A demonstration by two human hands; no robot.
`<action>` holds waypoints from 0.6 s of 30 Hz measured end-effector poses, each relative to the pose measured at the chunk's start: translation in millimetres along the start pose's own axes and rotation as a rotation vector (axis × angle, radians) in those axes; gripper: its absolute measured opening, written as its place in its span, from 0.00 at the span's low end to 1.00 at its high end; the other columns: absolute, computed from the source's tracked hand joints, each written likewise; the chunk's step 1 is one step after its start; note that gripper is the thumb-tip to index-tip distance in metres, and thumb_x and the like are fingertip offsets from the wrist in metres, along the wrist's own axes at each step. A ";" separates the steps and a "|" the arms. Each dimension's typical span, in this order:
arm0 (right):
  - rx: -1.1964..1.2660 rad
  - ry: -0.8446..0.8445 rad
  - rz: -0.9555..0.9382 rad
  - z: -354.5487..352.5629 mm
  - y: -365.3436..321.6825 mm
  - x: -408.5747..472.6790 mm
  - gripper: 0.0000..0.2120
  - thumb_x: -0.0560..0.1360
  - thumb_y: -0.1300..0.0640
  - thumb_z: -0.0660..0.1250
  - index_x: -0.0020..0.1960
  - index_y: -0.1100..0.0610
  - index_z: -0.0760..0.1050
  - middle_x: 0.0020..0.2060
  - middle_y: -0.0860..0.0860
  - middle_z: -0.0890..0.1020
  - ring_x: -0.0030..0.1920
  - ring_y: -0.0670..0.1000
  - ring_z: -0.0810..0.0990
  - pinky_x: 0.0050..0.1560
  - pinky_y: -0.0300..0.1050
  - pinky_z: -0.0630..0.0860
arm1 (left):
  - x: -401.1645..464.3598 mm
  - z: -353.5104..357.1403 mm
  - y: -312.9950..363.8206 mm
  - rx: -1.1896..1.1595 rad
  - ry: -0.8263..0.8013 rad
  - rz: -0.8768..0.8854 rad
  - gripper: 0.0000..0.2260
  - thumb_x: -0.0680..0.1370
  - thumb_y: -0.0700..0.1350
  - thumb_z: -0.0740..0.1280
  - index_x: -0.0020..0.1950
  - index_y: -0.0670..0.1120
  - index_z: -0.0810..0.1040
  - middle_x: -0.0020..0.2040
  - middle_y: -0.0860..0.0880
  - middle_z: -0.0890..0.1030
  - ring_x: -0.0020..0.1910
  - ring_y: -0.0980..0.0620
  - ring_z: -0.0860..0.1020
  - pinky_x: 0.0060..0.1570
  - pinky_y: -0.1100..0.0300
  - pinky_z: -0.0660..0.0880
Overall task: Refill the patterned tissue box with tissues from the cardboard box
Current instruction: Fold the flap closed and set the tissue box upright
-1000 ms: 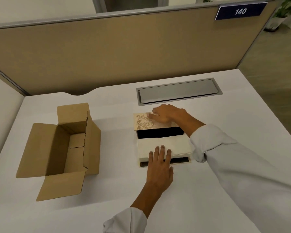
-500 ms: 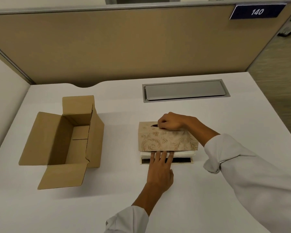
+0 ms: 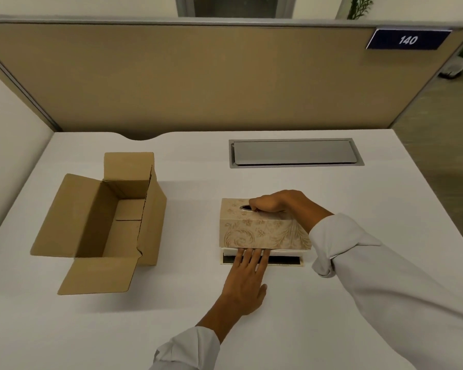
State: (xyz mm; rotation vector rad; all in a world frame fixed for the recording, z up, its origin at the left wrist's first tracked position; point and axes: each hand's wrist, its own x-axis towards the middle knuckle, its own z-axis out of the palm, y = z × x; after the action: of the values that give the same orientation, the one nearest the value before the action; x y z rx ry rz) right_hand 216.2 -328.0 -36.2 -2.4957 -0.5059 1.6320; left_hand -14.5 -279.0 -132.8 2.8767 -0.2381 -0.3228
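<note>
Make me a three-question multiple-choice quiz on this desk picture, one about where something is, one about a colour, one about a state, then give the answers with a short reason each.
1. Where does the cardboard box sit relative to the patterned tissue box?
A. On the person's left of it
B. On the person's right of it
C. Stacked on top of it

2. What colour is the sign reading 140?
A. Red
B. Dark blue
C. Green

3. What state is the cardboard box in?
A. Taped shut
B. Crushed flat
C. Flaps open, bare inside

Answers:
1. A, it stands apart on the desk, to the left of the tissue box.
2. B, white digits show on a dark blue plate on the partition.
3. C, its flaps are spread and only the brown bottom shows inside.
</note>
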 end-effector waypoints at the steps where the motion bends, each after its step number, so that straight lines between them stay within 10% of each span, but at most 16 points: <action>1: -0.012 0.008 0.012 -0.5 -1.1 -1.1 0.17 0.76 0.43 0.49 0.47 0.50 0.73 0.48 0.55 0.79 0.44 0.52 0.75 0.48 0.50 0.70 | -4.6 -0.1 -7.9 0.024 -0.010 0.049 0.35 0.81 0.54 0.55 0.77 0.47 0.34 0.81 0.43 0.44 0.79 0.41 0.42 0.71 0.46 0.30; 9: -0.031 0.030 0.027 3.2 -6.7 -6.0 0.18 0.75 0.44 0.50 0.51 0.52 0.73 0.45 0.54 0.77 0.44 0.53 0.72 0.50 0.52 0.68 | -36.6 -30.3 -35.8 0.085 0.336 0.256 0.23 0.77 0.49 0.64 0.70 0.41 0.70 0.72 0.40 0.72 0.73 0.41 0.68 0.70 0.43 0.67; 15: 0.026 0.046 0.042 7.0 -8.1 -11.4 0.27 0.73 0.41 0.50 0.62 0.53 0.75 0.56 0.58 0.82 0.49 0.55 0.78 0.59 0.55 0.72 | 11.5 -80.3 9.3 -0.078 0.205 -0.154 0.42 0.74 0.52 0.65 0.78 0.40 0.44 0.81 0.40 0.47 0.79 0.40 0.43 0.76 0.38 0.40; 18: 0.048 0.023 0.076 9.5 -8.1 -13.1 0.30 0.72 0.39 0.51 0.63 0.55 0.77 0.50 0.57 0.82 0.45 0.53 0.75 0.50 0.49 0.71 | 6.7 -68.1 20.6 -0.043 0.131 -0.211 0.41 0.74 0.51 0.67 0.78 0.41 0.47 0.80 0.39 0.52 0.79 0.38 0.46 0.76 0.38 0.40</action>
State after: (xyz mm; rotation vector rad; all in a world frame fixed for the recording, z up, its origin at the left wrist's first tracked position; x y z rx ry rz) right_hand 201.1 -325.6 -26.6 -2.5250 -0.3688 1.6201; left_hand 5.3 -285.4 -64.5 2.8697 0.0947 -0.1721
